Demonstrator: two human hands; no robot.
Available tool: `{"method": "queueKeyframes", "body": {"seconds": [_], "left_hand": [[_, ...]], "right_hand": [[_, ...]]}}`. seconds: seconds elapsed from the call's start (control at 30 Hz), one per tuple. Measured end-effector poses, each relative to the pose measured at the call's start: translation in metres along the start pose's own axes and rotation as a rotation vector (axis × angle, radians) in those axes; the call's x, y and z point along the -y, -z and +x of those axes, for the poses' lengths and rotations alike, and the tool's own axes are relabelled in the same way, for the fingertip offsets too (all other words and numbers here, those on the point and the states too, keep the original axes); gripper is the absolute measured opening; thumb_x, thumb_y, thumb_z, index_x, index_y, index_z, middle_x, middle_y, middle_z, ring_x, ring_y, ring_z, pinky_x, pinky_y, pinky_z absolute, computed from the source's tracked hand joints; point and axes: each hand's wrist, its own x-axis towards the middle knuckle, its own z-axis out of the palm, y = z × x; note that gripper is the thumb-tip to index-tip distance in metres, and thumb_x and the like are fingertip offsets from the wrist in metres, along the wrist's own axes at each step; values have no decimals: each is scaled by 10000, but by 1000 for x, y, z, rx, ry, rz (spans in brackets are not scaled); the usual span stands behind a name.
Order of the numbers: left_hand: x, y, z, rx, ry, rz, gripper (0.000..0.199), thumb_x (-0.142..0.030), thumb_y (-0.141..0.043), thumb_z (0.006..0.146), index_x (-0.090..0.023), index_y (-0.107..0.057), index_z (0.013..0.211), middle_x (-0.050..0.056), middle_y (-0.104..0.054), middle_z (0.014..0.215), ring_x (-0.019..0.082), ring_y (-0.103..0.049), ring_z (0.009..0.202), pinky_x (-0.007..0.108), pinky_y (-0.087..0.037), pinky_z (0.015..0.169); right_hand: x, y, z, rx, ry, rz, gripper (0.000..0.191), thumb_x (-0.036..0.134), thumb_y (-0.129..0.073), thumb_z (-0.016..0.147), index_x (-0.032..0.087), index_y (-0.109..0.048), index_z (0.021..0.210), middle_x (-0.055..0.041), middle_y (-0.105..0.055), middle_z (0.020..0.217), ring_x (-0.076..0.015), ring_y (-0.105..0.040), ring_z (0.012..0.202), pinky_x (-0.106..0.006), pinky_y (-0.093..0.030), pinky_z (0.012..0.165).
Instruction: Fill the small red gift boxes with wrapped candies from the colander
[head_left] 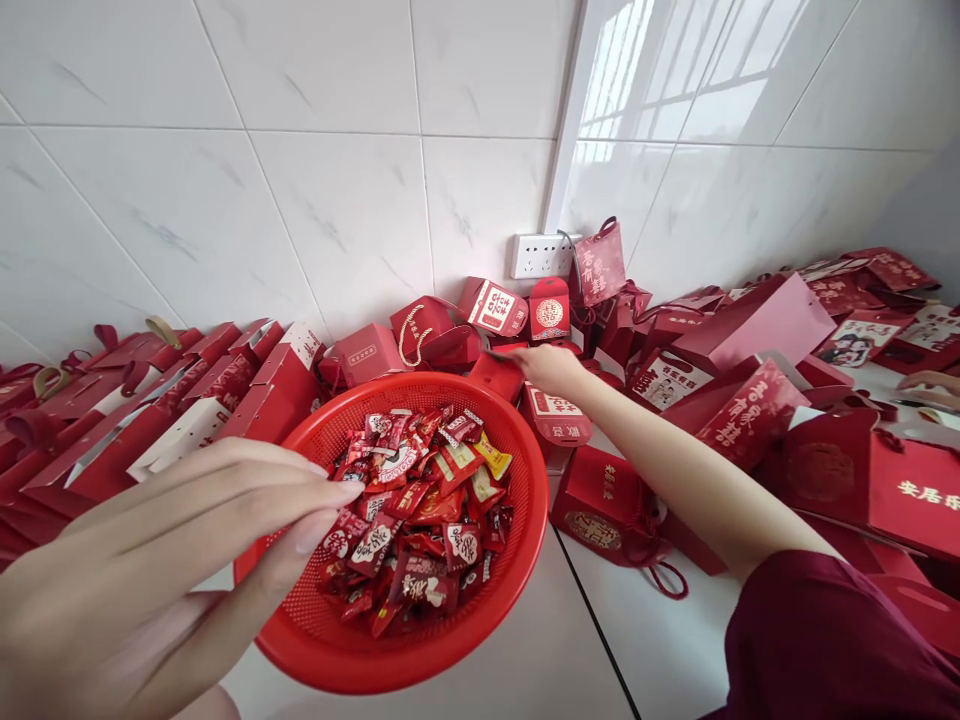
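Note:
A red plastic basket (pixel 525 560) holds many wrapped candies (pixel 420 520), mostly red with a few yellow. My left hand (pixel 180 550) is large in the near left, over the basket's left rim, its fingers pressed together and their tips above the candies; whether anything is between them is hidden. Beyond the basket's far right rim, my right hand (pixel 551 368) reaches out and grips the edge of a red box (pixel 499 375). Several red gift boxes surround that hand, including one with a white label (pixel 555 405) just below it.
Rows of red gift bags (pixel 277 385) stand at the left. More red boxes (pixel 825 470) are piled at the right, beside another person's hand (pixel 930 388). A tiled wall (pixel 337 200) with a socket strip (pixel 541 256) rises behind.

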Motion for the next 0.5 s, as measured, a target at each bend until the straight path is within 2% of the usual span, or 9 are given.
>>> {"method": "queueKeyframes", "body": {"seconds": [0.13, 0.23, 0.37, 0.5], "left_hand": [[-4, -2, 3, -43, 81, 20, 166, -216, -619, 842, -324, -737, 884, -22, -752, 870, 218, -699, 857, 455, -535, 915], [-5, -6, 6, -39, 92, 18, 142, -233, -617, 852, -311, -735, 866, -16, -751, 857, 217, -697, 854, 452, -534, 920], [-2, -10, 13, -25, 35, 55, 154, -225, -605, 861, -304, -723, 918, -12, -749, 847, 215, -691, 819, 474, -509, 955], [-1, -10, 17, -19, -54, 74, 178, -177, -611, 847, -296, -695, 949, -21, -744, 835, 191, -686, 798, 401, -537, 857]], "right_hand": [[-26, 22, 3, -151, -201, 2, 479, 385, -240, 1044, 242, -573, 1357, -154, -698, 1212, -322, -674, 1061, -413, -505, 857], [-40, 34, 2, -225, -299, 16, 519, 387, -185, 1051, 183, -569, 1335, -188, -700, 1169, -324, -675, 1041, -402, -499, 845], [-52, 46, -1, -273, -354, 36, 478, 295, -234, 1036, 95, -629, 1217, -229, -696, 1144, -331, -649, 1088, -391, -472, 902], [-57, 56, -6, -298, -351, 64, 472, 254, -261, 1022, 36, -648, 1182, -266, -689, 1145, -347, -626, 1127, -404, -447, 956]]}}
